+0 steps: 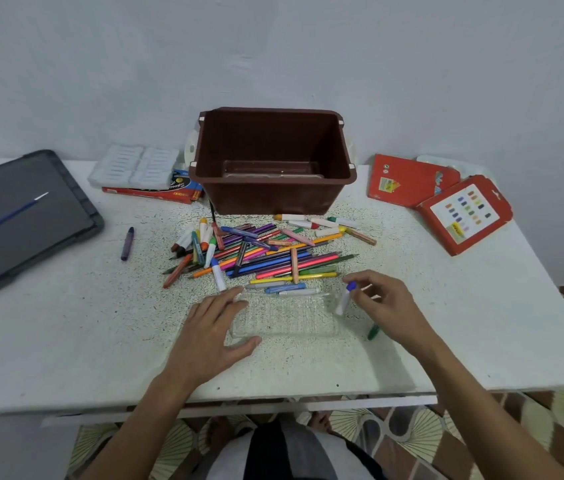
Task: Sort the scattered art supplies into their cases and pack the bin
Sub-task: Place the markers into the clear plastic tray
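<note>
A heap of coloured pens, crayons and pencils (266, 252) lies in the middle of the white table, in front of a brown plastic bin (273, 199). Nearer me sits a clear ribbed plastic tray (287, 317). My left hand (213, 327) rests on the tray's left end, fingers spread. My right hand (386, 306) pinches a white crayon with a blue cap (344, 299) at the tray's right end. A green crayon tip (373, 332) shows under that hand.
A grey lid (24, 216) with a blue paintbrush on it lies far left. A purple crayon (127, 243) lies alone. White trays on a red box (138, 174) sit left of the bin. Red card cases (408, 180) (464, 213) lie right.
</note>
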